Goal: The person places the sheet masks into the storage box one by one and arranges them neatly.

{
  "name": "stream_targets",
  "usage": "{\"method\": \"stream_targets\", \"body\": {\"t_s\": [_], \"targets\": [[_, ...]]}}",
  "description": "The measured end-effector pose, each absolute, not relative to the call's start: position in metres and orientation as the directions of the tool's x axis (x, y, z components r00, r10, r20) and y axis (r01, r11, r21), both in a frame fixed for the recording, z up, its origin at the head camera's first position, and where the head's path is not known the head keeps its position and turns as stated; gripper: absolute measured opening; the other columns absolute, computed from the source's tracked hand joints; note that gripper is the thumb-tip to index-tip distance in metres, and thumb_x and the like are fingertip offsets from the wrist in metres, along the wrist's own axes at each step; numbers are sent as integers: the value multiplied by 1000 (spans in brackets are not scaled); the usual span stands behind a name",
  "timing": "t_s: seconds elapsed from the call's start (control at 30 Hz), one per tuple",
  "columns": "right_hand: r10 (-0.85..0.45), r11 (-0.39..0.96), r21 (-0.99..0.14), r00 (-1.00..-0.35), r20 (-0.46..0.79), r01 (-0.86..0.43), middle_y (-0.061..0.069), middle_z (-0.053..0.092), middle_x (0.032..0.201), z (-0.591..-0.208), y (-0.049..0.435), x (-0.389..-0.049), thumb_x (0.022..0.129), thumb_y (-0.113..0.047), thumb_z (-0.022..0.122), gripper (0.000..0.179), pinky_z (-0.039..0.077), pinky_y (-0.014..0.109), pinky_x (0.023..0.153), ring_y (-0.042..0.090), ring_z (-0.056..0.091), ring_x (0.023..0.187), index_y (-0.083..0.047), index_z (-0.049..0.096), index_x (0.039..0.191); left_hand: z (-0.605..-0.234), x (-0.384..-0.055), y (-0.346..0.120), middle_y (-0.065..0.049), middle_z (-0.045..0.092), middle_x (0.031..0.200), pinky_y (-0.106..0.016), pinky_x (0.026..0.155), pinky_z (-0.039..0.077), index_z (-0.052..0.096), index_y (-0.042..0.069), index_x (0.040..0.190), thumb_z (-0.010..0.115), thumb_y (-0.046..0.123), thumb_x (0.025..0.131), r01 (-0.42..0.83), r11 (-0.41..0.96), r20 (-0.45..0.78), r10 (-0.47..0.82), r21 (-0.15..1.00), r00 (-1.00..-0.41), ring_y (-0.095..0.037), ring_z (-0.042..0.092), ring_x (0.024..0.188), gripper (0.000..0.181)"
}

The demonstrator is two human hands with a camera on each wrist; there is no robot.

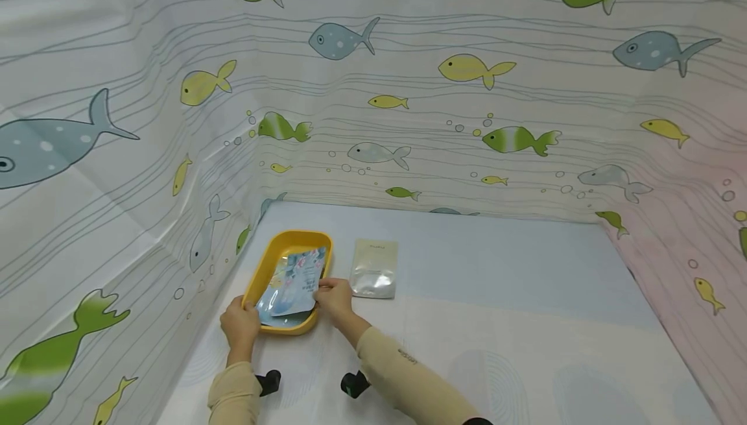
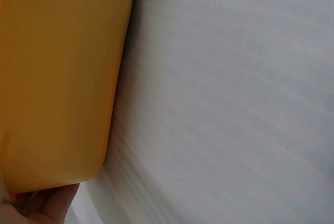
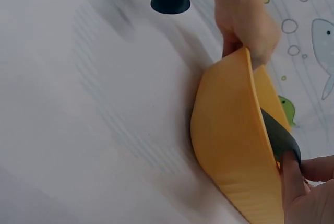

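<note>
A yellow plastic tray (image 1: 294, 235) stands at the left of the table, with flat blue sachets (image 1: 300, 282) lying in it. My left hand (image 1: 240, 324) grips the tray's near left corner, thumb over the rim; in the left wrist view, its fingers (image 2: 57, 203) reach under the tray's wall. My right hand (image 1: 335, 298) pinches the right edge of the top floral-printed sachet at the tray's right rim. From the right wrist view, the dark side of a sachet (image 3: 279, 135) shows between thumb and fingers, above the yellow wall.
Just right of the tray lies a beige and silver pouch (image 1: 375, 269) flat on the pale table (image 1: 496, 282). Fish-printed sheeting (image 1: 420, 120) rises behind and along both sides. Black wrist camera mounts (image 1: 354, 384) stick out beside the sleeves.
</note>
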State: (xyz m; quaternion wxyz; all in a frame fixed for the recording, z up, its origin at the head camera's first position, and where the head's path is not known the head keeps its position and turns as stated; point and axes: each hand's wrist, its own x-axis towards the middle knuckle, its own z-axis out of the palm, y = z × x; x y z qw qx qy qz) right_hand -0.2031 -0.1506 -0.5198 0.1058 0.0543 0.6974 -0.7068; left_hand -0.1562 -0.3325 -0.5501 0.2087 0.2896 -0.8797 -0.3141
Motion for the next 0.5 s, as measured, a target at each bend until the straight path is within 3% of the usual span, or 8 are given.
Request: {"method": "stream_targets", "body": {"t_s": [0.27,0.5], "targets": [[-165,170,-974,-970,-177,148,13,70,74,-514,-149,-201,74,9,67,26,54,26,55,19,66,61,13,66,100,-550,-156,-333,-39,57,104,-60,84,37,56,-16,108,43,0,87,-391,623,165,-647,677,-745,-56,50,94,30],[-201,356,-930,-964,-176,95,5,68,71,-512,-149,-200,76,0,72,28,51,20,53,10,63,57,9,67,102,-549,-155,-334,-39,57,102,-60,83,37,56,-17,107,43,0,87,-387,634,172,-640,670,-749,-57,50,93,30]]}}
